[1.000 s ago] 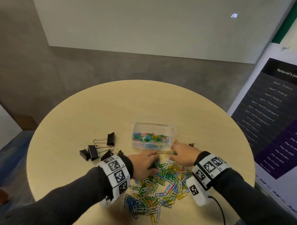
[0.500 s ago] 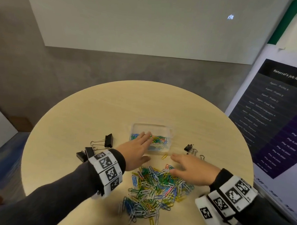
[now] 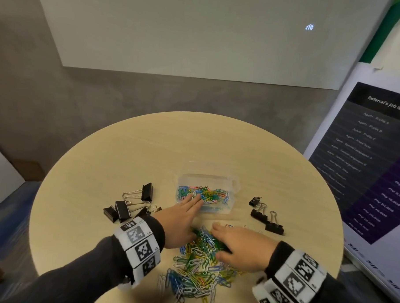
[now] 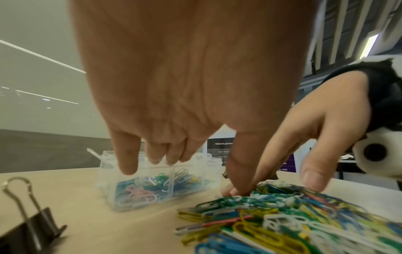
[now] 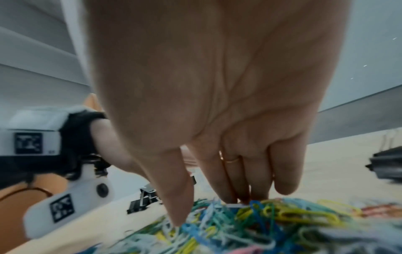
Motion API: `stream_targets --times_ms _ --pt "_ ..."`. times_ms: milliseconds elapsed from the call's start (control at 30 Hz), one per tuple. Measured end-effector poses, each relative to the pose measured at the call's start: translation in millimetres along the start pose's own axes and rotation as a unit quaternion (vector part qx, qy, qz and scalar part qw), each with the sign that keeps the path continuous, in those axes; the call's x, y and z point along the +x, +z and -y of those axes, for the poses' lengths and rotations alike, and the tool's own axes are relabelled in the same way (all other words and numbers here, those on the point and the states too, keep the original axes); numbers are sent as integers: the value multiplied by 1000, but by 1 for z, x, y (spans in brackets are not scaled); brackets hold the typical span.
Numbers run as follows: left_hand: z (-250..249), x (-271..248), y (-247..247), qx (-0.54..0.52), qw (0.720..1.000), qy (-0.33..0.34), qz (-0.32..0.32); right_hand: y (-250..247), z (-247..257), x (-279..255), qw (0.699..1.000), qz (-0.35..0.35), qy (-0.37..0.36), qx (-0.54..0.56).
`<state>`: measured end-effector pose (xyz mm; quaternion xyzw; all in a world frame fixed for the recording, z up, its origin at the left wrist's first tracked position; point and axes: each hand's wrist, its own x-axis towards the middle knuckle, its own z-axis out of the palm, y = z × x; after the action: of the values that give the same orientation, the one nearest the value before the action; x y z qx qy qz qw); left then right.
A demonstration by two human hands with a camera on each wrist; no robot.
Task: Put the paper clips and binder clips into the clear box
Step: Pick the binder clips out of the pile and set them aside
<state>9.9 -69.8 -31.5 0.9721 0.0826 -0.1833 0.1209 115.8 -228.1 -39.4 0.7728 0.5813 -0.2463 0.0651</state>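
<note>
Left binder clips (image 3: 132, 205): a group of black clips is seen at the left of the round tabletop (image 3: 102, 170), just beside the left wrist; one is seen close in the left wrist view (image 4: 32, 223).
Left hand (image 3: 180, 221): it is stretched forward, palm down, the fingers (image 3: 195, 201) straight and close together over the near edge of the clear box. Nothing is held in it. In the left wrist view the fingertips (image 4: 128, 165) hang just above the box rim.
Clear box (image 3: 235, 187): it stands open near the middle of the tabletop, beyond the pile. A layer of coloured paper clips is already lying inside.
Paper clip pile (image 3: 198, 270): a loose heap of coloured clips is spread on the near part of the tabletop, between the two wrists, outside the box.
Right hand (image 3: 240, 247): it is laid palm down on the far right part of the pile, the fingers straight and slightly spread, the tips (image 5: 180, 218) touching the clips. A ring (image 5: 230, 160) is worn on one finger. No clip is seen pinched.
Right binder clips (image 3: 267, 216): a few black clips lie to the right of the box, apart from the right hand.
</note>
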Motion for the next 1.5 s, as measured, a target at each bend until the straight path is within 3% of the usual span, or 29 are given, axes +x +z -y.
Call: stream_targets --times_ms 133,333,500,567,667,733,1067,1200,1400,1500 --pt "-6 -14 9 7 1000 16 -6 5 6 -27 997 -50 -24 55" --pt "-10 -35 2 3 999 28 -18 1 -12 -59 990 -112 35 72" --pt "-19 -46 1 42 984 54 -162 7 -22 -58 989 -103 76 73" --pt "-22 -49 6 58 987 65 -132 9 -22 -53 991 -83 76 71" --pt "-18 -48 20 88 996 30 -15 11 -18 -44 993 -76 73 60" --pt "-15 -45 26 86 996 14 16 10 -16 -39 991 -90 74 59" --pt "-18 -26 22 97 995 31 -17 0 -27 -23 986 -141 60 59" --pt "-15 -20 21 84 996 33 -15 -23 -34 -27 977 -148 31 149" --pt "-13 -18 20 65 996 42 -35 -47 -30 -15 921 -307 12 237" --pt "-11 -19 19 52 996 47 -45 -40 -27 -9 931 -295 23 214"
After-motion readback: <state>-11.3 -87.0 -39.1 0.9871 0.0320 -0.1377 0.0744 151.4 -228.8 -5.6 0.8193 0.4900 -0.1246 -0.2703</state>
